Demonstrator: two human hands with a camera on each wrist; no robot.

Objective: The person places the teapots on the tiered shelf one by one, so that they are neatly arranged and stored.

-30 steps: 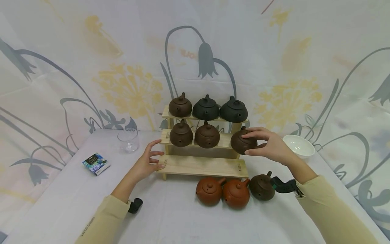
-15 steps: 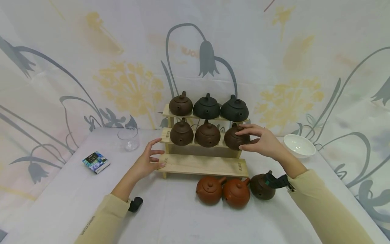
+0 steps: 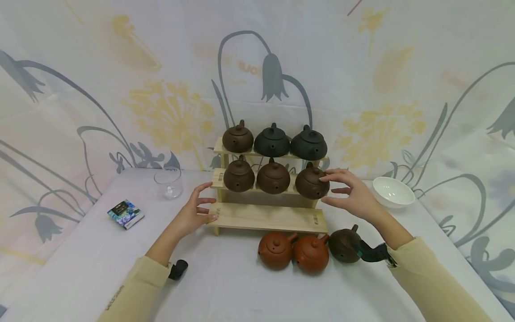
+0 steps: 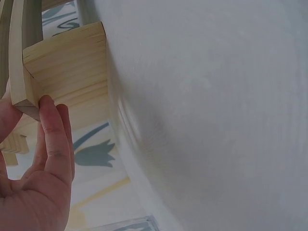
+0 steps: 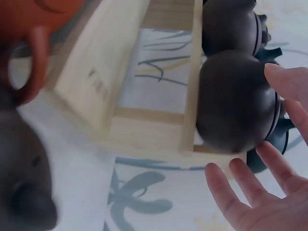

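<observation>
A three-tier wooden shelf (image 3: pixel 265 217) stands in the middle of the table. My left hand (image 3: pixel 192 215) pinches the left end of its lowest board (image 4: pixel 30 91) between thumb and fingers. On the middle tier, at the right end, sits a dark brown teapot (image 3: pixel 312 183). My right hand (image 3: pixel 354 195) is at that teapot's right side, fingers spread; in the right wrist view the thumb and a fingertip are at the edge of the teapot (image 5: pixel 236 103), and I cannot tell whether they touch. Two more brown teapots, one the middle teapot (image 3: pixel 273 177), share this tier.
On the top tier are one brown teapot (image 3: pixel 238 138) and two black teapots. Before the shelf stand two orange-red teapots (image 3: pixel 276 251) and a dark brown teapot (image 3: pixel 344 246). A white bowl (image 3: pixel 393 192) is at right, a glass cup (image 3: pixel 169 183) and a small book (image 3: pixel 125 213) at left.
The brown teapot in my right hand moved left to its place on the middle tier. Then the right fingers loosened and drew back slightly rightward. The left hand stayed on the shelf.
</observation>
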